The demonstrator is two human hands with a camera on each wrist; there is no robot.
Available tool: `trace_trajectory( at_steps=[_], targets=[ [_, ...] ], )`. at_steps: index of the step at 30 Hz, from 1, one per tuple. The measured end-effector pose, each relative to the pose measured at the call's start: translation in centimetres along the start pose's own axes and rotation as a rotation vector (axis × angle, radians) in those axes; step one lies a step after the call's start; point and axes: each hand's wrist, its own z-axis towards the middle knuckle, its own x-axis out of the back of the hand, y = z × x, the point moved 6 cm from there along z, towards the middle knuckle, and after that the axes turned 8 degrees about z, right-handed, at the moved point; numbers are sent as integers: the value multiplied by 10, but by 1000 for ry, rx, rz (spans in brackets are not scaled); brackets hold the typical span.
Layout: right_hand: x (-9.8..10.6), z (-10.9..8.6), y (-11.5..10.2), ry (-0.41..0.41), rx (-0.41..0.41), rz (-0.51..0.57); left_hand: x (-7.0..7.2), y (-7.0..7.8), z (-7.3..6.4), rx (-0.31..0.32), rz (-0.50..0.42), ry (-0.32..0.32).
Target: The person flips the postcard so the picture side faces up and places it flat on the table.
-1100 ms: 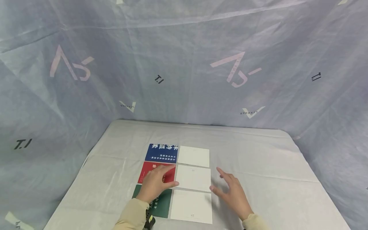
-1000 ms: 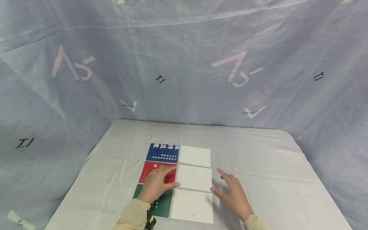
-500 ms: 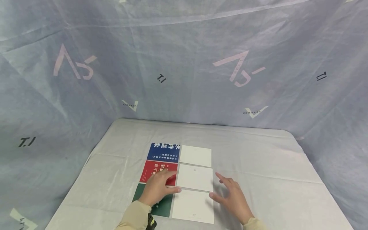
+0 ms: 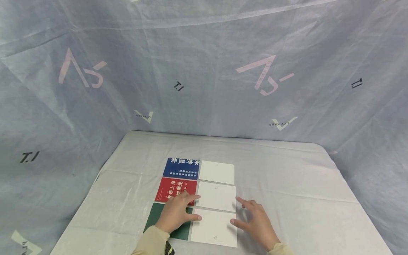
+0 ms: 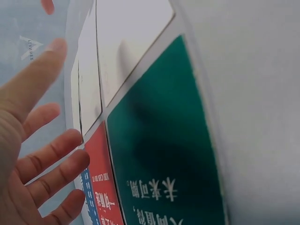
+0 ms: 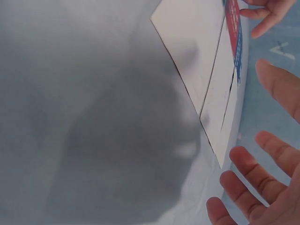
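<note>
Three printed cards lie in a column at left: a blue card [image 4: 181,168], a red card [image 4: 167,187] and a green card [image 4: 183,230]. Beside them runs a column of three white cards: a far one [image 4: 217,173], a middle one [image 4: 216,196] and a near one [image 4: 214,228]. My left hand [image 4: 176,211] hovers over the red and green cards, thumb and fingers spread, holding nothing. Over the right edges of the middle and near white cards, my right hand [image 4: 255,221] is likewise spread with nothing in it. Both wrist views show the fingers apart, above the cards.
A pale cloth covers the table [image 4: 287,177]. Behind and at both sides hangs a grey-blue sheet [image 4: 207,71] with printed letters. A dark wristband [image 4: 169,248] shows at the left sleeve [image 4: 152,241].
Both hands have drawn slightly toward the near side, from the middle row toward the near white card. More of the red card's lettering shows. The cards have stayed in place.
</note>
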Motion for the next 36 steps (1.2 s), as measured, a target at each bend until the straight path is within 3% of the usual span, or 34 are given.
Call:
trace_trajectory(
  at_steps=[28, 36],
  targets=[
    [-10, -8, 11, -115, -75, -105, -11, 8, -10, -30, 121, -18],
    [-15, -11, 14, -107, -34, -138, -9, 13, -14, -34, 130, -30]
  ],
)
